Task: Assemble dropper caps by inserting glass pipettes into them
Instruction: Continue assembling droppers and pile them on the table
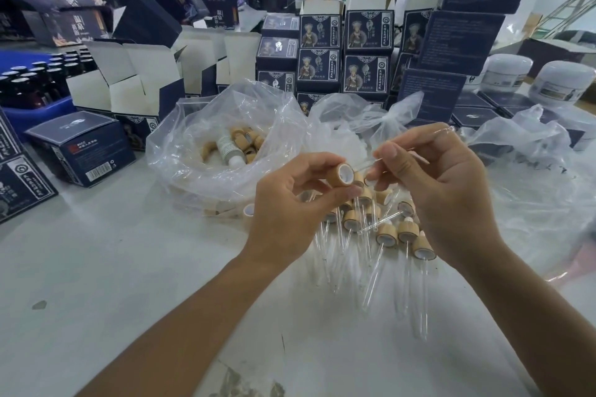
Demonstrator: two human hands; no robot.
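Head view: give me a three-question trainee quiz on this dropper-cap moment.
1. True or false: the left hand holds a bamboo cap.
2. The right hand pinches: A) a glass pipette B) a blue box C) a white jar.
3. Where do the finished droppers lie?

Key: 1 true. 2 A. 3 On the table, under the hands.
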